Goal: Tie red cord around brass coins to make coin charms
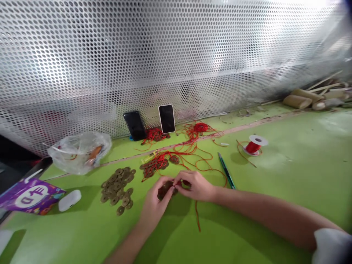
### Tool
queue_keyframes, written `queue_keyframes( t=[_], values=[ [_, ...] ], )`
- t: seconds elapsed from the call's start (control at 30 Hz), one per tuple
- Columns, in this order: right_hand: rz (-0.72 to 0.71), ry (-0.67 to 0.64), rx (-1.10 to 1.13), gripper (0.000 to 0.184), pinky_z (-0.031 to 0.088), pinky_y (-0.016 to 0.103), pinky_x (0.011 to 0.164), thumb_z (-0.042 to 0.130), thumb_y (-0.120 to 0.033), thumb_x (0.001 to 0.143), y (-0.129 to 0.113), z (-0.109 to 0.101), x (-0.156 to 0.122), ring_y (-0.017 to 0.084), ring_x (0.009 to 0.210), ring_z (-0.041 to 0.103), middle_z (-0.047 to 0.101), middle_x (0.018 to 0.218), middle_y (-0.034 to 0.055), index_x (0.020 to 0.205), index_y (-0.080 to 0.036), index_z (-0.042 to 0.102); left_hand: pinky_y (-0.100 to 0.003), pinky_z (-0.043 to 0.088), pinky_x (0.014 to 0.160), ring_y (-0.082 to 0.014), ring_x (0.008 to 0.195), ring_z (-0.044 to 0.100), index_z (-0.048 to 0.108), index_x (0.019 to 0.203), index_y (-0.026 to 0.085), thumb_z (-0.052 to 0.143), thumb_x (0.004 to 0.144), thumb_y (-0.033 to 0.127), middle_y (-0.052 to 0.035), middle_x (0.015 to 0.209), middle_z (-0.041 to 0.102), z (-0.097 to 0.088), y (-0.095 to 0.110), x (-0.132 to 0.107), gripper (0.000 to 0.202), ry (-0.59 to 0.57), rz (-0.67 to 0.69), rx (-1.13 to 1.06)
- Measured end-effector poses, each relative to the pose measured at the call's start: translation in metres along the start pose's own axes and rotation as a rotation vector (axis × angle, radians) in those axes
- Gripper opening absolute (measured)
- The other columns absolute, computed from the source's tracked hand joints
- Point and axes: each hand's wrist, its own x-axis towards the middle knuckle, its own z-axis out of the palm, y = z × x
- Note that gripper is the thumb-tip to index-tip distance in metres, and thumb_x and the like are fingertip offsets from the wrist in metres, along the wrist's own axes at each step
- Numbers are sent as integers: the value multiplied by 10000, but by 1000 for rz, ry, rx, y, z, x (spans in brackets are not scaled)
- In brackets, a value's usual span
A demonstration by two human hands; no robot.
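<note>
My left hand (pixel 155 205) is closed around some brass coins with holes (pixel 164 191), thumb and fingertips pinched. Against those fingertips, my right hand (pixel 197 186) is pinched too, on a red cord whose loose end (pixel 197 218) hangs down over the green table. The exact spot between the fingertips is too small to make out. A loose pile of similar coins (pixel 117 185) lies to the left of my left hand. Just behind both hands, coins strung on red cord (pixel 154 165) lie in a tangled bunch.
A green craft knife or pen (pixel 226 170) and a spool of red cord (pixel 254 146) lie to the right. Two phones (pixel 167 119) lean on the perforated metal panel (pixel 170 47). On the left are a plastic bag (pixel 79 152), a purple packet (pixel 33 196) and a white earbud case (pixel 70 200).
</note>
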Motion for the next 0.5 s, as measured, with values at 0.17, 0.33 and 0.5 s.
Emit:
queue_keyframes(
  t=[0.17,0.33,0.5],
  values=[
    [-17,-4,-76,107,459,193,618,556,-133,789,-1,-2,2,109,661,607,669,783,10,862,-182,617,-246,483,581,-150,640,589,578,931,185,546,821,385,-23,784,634,0,-4,1,231,34,-30,-20],
    [-22,-14,-213,92,456,198,619,551,-159,823,-10,-6,5,114,676,603,658,818,22,881,-176,620,-268,516,597,-158,665,615,551,948,181,549,813,377,-34,832,622,1,-5,3,238,47,7,-59],
    [-6,26,-299,85,428,189,584,565,-160,826,-18,-4,5,108,661,586,646,807,20,892,-176,616,-275,518,632,-149,663,618,526,922,190,528,828,342,-24,827,614,3,-7,1,179,127,84,-23]
  ],
)
